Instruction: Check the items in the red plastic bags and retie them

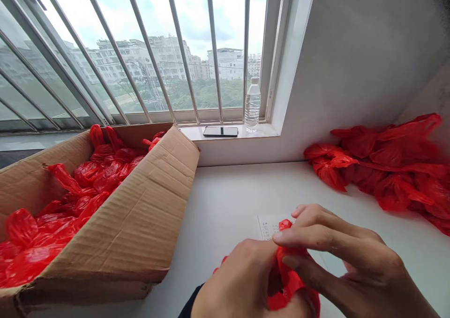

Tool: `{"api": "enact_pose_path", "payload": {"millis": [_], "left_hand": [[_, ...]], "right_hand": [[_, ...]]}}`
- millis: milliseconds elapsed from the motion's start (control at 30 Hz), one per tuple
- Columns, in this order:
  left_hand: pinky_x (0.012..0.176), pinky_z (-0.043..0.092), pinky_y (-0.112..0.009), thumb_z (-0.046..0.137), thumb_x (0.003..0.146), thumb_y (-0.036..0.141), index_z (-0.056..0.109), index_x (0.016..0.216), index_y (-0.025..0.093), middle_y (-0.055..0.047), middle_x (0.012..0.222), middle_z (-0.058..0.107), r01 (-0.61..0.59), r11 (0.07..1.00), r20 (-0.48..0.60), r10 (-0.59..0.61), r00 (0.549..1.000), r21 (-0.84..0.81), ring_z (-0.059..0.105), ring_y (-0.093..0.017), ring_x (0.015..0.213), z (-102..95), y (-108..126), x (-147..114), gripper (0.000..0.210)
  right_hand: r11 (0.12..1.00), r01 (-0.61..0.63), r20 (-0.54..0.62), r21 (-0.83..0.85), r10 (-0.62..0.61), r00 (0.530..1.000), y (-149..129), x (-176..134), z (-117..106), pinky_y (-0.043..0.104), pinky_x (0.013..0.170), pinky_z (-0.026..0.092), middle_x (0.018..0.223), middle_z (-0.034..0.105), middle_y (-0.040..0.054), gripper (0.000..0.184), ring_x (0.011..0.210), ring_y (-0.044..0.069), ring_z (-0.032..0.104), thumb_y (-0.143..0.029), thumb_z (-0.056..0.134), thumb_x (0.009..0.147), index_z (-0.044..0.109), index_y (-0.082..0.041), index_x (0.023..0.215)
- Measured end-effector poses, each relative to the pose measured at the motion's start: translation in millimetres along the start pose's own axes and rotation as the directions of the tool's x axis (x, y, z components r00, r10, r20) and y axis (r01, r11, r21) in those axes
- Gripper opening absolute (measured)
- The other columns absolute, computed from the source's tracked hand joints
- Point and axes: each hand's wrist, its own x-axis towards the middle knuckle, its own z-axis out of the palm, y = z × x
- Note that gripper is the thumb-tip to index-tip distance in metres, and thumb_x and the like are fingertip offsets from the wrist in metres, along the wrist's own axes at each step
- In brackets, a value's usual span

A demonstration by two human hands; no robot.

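At the bottom of the head view, both hands are on a red plastic bag [290, 280] above the white table. My left hand [239, 276] is wrapped round the gathered bag, which shows between its fingers. With thumb and forefinger, my right hand [351, 252] pinches the bag's twisted upper part; its other fingers are bent. Whatever the bag contains is hidden. Behind the hands a small sheet of paper with printed text [267, 226] lies on the table, partly covered by them.
An open cardboard box [137, 215] full of knotted red bags [101, 173] stands at left. Crumpled red bags [393, 163] are heaped at right. A phone [221, 131] and a clear water bottle [252, 105] are on the sill below the barred window.
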Motion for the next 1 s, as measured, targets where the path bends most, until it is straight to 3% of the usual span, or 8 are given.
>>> {"api": "enact_pose_path", "payload": {"millis": [67, 167, 300, 467, 633, 800, 900, 1000], "left_hand": [[0.054, 0.044, -0.027, 0.07, 0.077, 0.039, 0.071, 0.099, 0.028, -0.004, 0.08, 0.067, 0.029, 0.999, 0.019, -0.03, 0.999, 0.022, 0.058, -0.018, 0.064, -0.1, 0.4, -0.8, 0.024], [0.05, 0.037, -0.026, 0.075, 0.072, 0.039, 0.068, 0.08, 0.023, 0.0, 0.068, 0.056, 0.067, 0.998, 0.203, -0.065, 0.977, -0.005, 0.047, -0.014, 0.057, -6.0, 13.2, 7.2, 0.02], [0.047, 0.026, -0.025, 0.056, 0.09, 0.05, 0.049, 0.065, 0.019, 0.004, 0.057, 0.035, 0.086, 0.993, 0.34, -0.054, 0.939, -0.081, 0.03, -0.009, 0.052, -15.3, 29.2, 18.8, 0.041], [0.064, 0.038, -0.025, 0.036, 0.102, 0.048, 0.059, 0.076, 0.015, -0.001, 0.069, 0.051, 0.046, 0.978, 0.311, 0.019, 0.95, -0.201, 0.043, -0.011, 0.064, -21.3, 28.8, 18.2, 0.048], [0.06, 0.037, -0.026, 0.04, 0.1, 0.052, 0.053, 0.07, 0.018, 0.001, 0.063, 0.046, 0.066, 0.978, 0.275, -0.01, 0.961, -0.197, 0.042, -0.012, 0.059, -23.9, 23.8, 17.3, 0.047], [0.073, 0.046, -0.028, 0.047, 0.099, 0.047, 0.065, 0.104, 0.019, -0.003, 0.079, 0.063, 0.034, 0.939, 0.133, 0.013, 0.991, -0.341, 0.057, -0.015, 0.074, -26.6, 20.6, 23.8, 0.033], [0.074, 0.045, -0.027, 0.057, 0.095, 0.042, 0.069, 0.09, 0.017, -0.003, 0.083, 0.066, 0.011, 0.962, 0.059, 0.005, 0.998, -0.273, 0.059, -0.015, 0.077, -26.1, 21.3, 25.3, 0.028], [0.077, 0.046, -0.027, 0.064, 0.091, 0.033, 0.069, 0.087, 0.016, -0.005, 0.086, 0.069, -0.007, 0.98, 0.057, 0.019, 0.998, -0.201, 0.061, -0.016, 0.08, -23.0, 25.0, 22.9, 0.018]], "right_hand": [[0.999, 0.0, -0.032, -0.035, -0.001, 0.999, 0.1, -0.7, 0.7, 0.029, 0.068, 0.059, 0.089, 0.066, 0.0019, 0.033, 0.08, 0.018, 0.066, -0.012, 0.066, 0.09, 0.067, -0.035, 0.114], [0.997, 0.003, -0.053, -0.075, -0.007, 0.999, -1.8, -2.6, 1.1, 0.027, 0.065, 0.058, 0.093, 0.064, 0.0035, 0.028, 0.081, 0.018, 0.066, -0.016, 0.065, 0.092, 0.068, -0.034, 0.112], [0.989, -0.066, -0.055, -0.136, 0.058, 0.997, -0.5, -4.7, 0.1, 0.028, 0.08, 0.057, 0.112, 0.062, 0.0033, 0.026, 0.1, 0.019, 0.065, -0.03, 0.064, 0.095, 0.064, -0.039, 0.12], [0.973, -0.211, 0.04, -0.096, 0.216, 0.976, 9.2, -5.3, -4.5, 0.028, 0.084, 0.055, 0.105, 0.064, 0.0008, 0.032, 0.097, 0.018, 0.065, -0.041, 0.062, 0.096, 0.059, -0.039, 0.129], [0.962, -0.274, 0.052, 0.022, 0.272, 0.961, 9.4, -5.7, -8.3, 0.023, 0.073, 0.055, 0.085, 0.063, -0.0032, 0.018, 0.075, 0.013, 0.064, -0.034, 0.063, 0.097, 0.066, -0.036, 0.114], [0.916, -0.384, 0.024, 0.117, 0.384, 0.923, 1.6, -5.6, -13.1, 0.025, 0.07, 0.056, 0.082, 0.066, -0.001, 0.016, 0.077, 0.016, 0.065, -0.038, 0.066, 0.094, 0.068, -0.029, 0.107], [0.903, -0.398, 0.107, 0.159, 0.385, 0.917, 3.8, -5.5, -15.6, 0.023, 0.069, 0.055, 0.079, 0.064, -0.0034, 0.015, 0.071, 0.013, 0.064, -0.039, 0.064, 0.095, 0.065, -0.031, 0.108], [0.911, -0.374, 0.084, 0.172, 0.365, 0.927, 13.5, -3.5, -13.9, 0.027, 0.087, 0.056, 0.101, 0.068, 0.0005, 0.024, 0.095, 0.016, 0.066, -0.042, 0.058, 0.098, 0.062, -0.033, 0.12]]}}
